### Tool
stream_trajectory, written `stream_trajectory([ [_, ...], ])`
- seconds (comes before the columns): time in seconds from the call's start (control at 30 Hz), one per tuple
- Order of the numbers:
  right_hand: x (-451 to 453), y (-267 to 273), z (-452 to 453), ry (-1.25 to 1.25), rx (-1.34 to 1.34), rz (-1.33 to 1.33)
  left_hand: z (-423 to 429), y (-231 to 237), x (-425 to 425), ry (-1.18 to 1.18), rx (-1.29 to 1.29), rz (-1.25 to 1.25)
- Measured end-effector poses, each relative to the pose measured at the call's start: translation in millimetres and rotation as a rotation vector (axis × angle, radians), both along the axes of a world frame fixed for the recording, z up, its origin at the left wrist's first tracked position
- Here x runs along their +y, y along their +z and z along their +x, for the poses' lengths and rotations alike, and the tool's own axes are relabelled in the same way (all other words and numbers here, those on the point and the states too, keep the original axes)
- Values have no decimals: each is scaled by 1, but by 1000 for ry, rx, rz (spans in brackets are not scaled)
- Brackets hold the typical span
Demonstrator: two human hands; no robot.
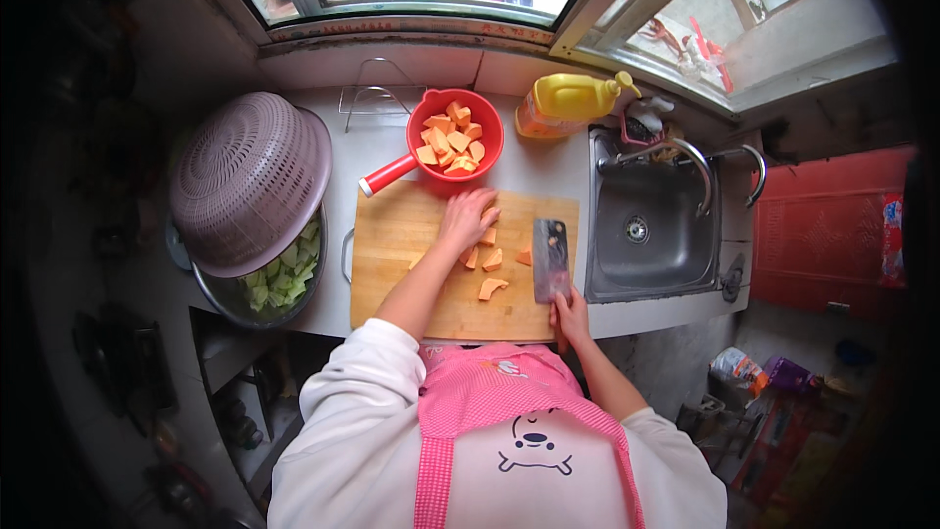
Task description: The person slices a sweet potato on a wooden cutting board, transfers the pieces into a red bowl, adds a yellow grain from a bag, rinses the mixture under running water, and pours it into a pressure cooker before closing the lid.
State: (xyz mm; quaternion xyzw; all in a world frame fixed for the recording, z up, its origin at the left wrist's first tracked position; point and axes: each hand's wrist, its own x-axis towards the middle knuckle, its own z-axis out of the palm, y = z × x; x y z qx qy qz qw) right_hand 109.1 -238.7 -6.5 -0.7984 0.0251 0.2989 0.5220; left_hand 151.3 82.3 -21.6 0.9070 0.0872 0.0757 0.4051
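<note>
My right hand (pixel 571 314) grips the handle of a cleaver (pixel 551 258), its broad blade flat at the right edge of a wooden cutting board (pixel 396 235). Small bits cling to the blade. My left hand (pixel 467 220) is at the far part of the board, fingers curled by orange sweet potato chunks (pixel 487 236); whether it holds one is hidden. Several more pieces, including a curved chunk (pixel 492 288), lie on the board. Just beyond the left hand stands a red plastic ladle (pixel 493 117) filled with cut orange chunks (pixel 445 139), handle pointing left.
At left, a mauve plastic colander (pixel 250 184) leans upside down over a metal basin (pixel 213 294) of cut green leaves (pixel 286 272). A wire rack (pixel 378 103) and a yellow pump bottle (pixel 562 106) stand behind. To the right is a sink (pixel 653 257) with a curved faucet (pixel 698 169).
</note>
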Motion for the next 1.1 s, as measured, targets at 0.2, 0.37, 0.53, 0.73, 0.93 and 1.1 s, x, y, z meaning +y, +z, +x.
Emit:
stream_trajectory([
  [0.2,36,5,51,312,-36,-138,-52,8,3,-324,44,177],
  [0.37,40,13,11,281,38,-134,-98,51,-36,-178,112,358],
  [0.53,76,-1,-38,116,117,-14,-94,12,-69,93,30,372],
  [0.73,93,4,-30,179,116,139,-80,13,-73,256,-125,126],
  [0.93,106,59,-15,124,137,214,-59,64,-60,239,-289,91],
  [1.1,158,118,48,190,-73,155,6,113,-7,225,-477,58],
])
